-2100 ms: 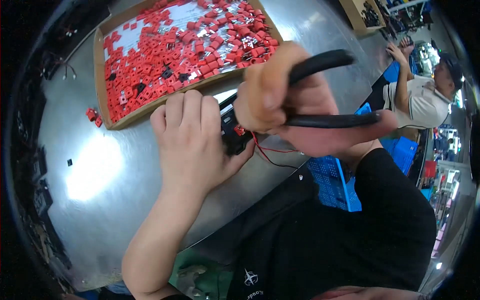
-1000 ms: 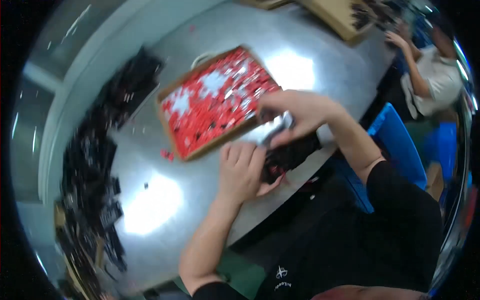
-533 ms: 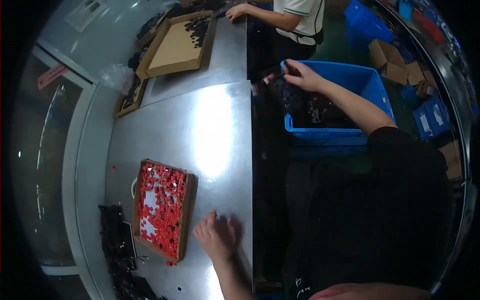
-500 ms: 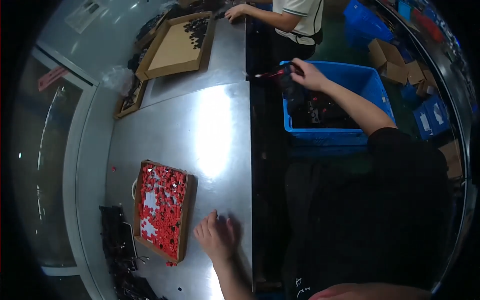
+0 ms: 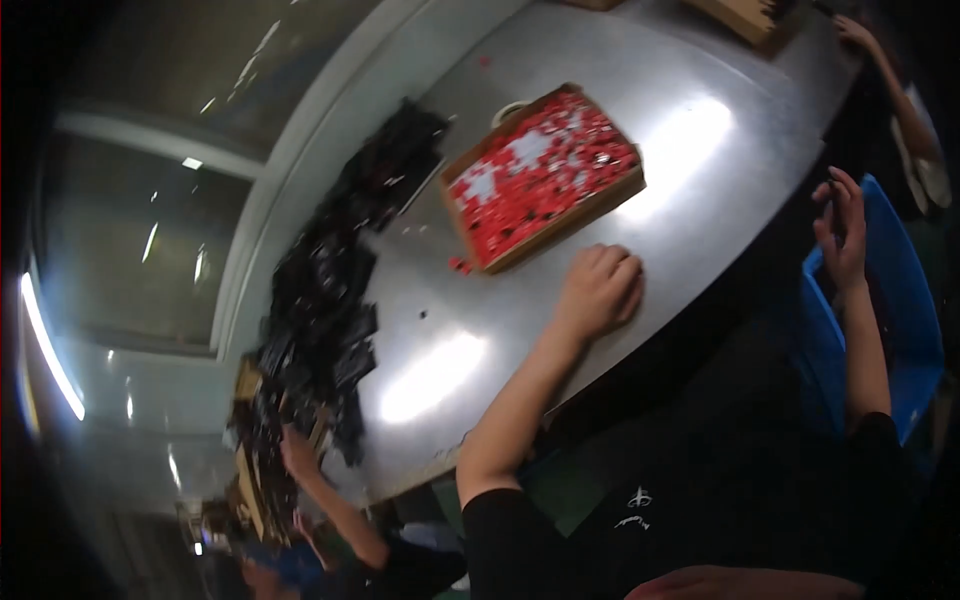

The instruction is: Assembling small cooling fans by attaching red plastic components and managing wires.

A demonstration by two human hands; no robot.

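My left hand (image 5: 600,291) rests on the metal table, its fingers curled under, near the front side of a cardboard tray (image 5: 567,231). Whatever those fingers hold, if anything, is hidden. Many small red plastic pieces (image 5: 540,195) fill the tray, with bare white patches between them. Off to the right, my right hand (image 5: 846,235) is raised by the near rim of a blue plastic bin (image 5: 925,290). Its fingers are apart, and I make out nothing held in them. The inside of the bin is mostly dark.
A heap of black parts (image 5: 330,280) runs along the table's left side. At its lower end a co-worker's hand (image 5: 297,452) reaches in. Another co-worker's hand (image 5: 853,32) is at the far right, near a second cardboard tray (image 5: 745,25). A few red pieces (image 5: 460,265) lie outside the tray.
The view has swung left, bringing the black heap and another co-worker in. My right hand no longer shows the dark part with red that it held over the bin. My left fingers have curled.
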